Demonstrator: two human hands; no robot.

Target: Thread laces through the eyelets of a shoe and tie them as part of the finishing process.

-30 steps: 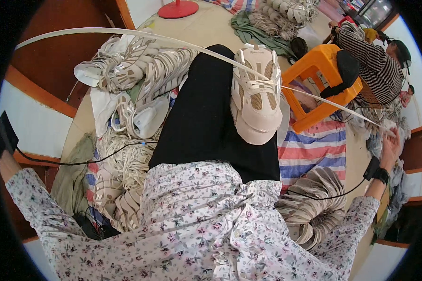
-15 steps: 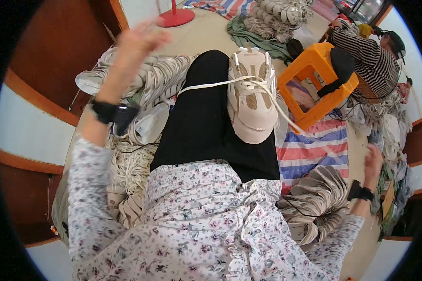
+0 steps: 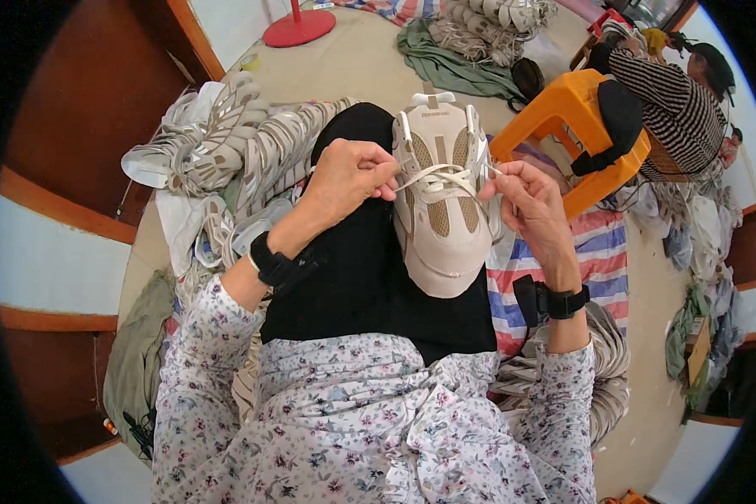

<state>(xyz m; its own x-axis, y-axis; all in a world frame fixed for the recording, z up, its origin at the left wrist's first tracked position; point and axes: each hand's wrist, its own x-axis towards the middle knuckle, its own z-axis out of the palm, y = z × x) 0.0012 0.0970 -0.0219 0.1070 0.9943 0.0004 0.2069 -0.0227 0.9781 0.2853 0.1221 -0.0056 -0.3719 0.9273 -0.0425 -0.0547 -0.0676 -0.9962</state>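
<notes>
A beige sneaker [image 3: 447, 227] with tan mesh panels rests on my black-clad lap, its toe toward me. Its cream shoelace [image 3: 435, 178] is threaded through the lowest eyelets and crosses over the front. On the shoe's left side my left hand [image 3: 350, 182] is closed, thumb and fingers pinching one part of the lace. Close to the right edge of the upper, my right hand [image 3: 525, 202] pinches the lace between thumb and forefinger. The upper eyelets around the tongue show no lace across them.
Stacked shoe uppers [image 3: 218, 143] lie at my left, with more uppers [image 3: 609, 361] by my right forearm. An orange plastic stool [image 3: 575, 101] stands just right of the shoe on a striped sheet [image 3: 601, 252]. A co-worker in a striped top [image 3: 664, 105] sits beyond it.
Both hands have come in from wide apart to the shoe's two sides. The long lace ends that stretched outward no longer show at full length. The shoe sits slightly lower in view.
</notes>
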